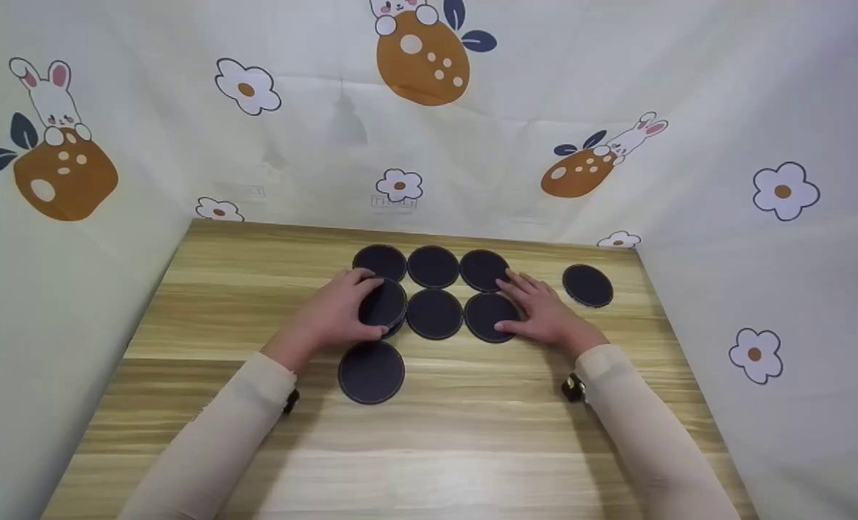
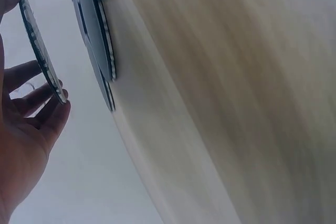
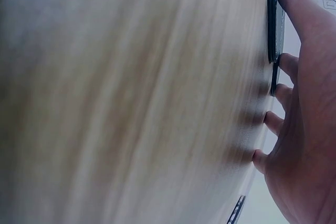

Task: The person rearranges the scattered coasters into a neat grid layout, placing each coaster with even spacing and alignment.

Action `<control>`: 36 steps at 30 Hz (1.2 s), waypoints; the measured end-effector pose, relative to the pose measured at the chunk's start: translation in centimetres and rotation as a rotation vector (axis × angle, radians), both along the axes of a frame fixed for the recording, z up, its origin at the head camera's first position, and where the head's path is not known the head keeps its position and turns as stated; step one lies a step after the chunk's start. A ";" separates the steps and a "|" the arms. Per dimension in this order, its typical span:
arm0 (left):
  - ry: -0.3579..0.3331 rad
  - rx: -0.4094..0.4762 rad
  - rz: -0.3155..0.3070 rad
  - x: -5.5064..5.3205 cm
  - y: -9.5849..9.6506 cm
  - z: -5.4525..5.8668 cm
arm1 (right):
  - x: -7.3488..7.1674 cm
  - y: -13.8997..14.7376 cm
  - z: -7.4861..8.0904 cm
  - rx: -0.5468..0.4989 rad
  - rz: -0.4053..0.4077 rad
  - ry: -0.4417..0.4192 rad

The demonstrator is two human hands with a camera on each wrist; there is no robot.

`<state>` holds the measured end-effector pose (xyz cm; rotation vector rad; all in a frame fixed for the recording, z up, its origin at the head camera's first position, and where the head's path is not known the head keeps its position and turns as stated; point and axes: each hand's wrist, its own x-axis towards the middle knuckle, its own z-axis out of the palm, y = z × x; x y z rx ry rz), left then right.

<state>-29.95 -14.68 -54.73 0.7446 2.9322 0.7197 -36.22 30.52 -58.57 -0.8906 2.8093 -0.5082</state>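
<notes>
My left hand [image 1: 335,309] grips a round black coaster [image 1: 383,302] by its edges, thumb at the near side and fingers at the far side. In the left wrist view this coaster [image 2: 43,51] is raised off the table, and in the head view it overlaps another coaster beneath it. My right hand [image 1: 550,312] is spread at the right end of two rows of coasters. Its thumb rests on the lower right coaster [image 1: 488,318], and its fingers reach the edge of the upper right coaster [image 1: 483,270], with some fingertips down on the table.
Beside the held one lie a middle coaster [image 1: 435,314] and, behind, two more coasters [image 1: 432,266]. One loose coaster [image 1: 371,373] lies nearer the front and another coaster [image 1: 588,285] far right. The wooden table [image 1: 436,448] meets printed cloth walls [image 1: 313,144] at back and sides.
</notes>
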 end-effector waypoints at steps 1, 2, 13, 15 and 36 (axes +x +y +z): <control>-0.004 -0.003 -0.009 0.1 0.3 0.0 | 0.0 0.0 0.0 0.000 0.000 -0.001; -0.004 -0.005 -0.019 0.2 0.5 0.1 | 0.0 0.0 0.0 -0.002 0.001 -0.002; 0.017 -0.018 -0.089 1.1 2.8 0.4 | 0.2 0.0 -0.1 -0.018 -0.004 0.014; 0.018 -0.019 -0.105 1.3 3.2 0.4 | 0.2 0.0 -0.1 -0.019 -0.007 0.013; 0.038 -0.123 -0.198 3.7 7.3 0.0 | 0.2 0.1 0.0 -0.017 0.002 0.010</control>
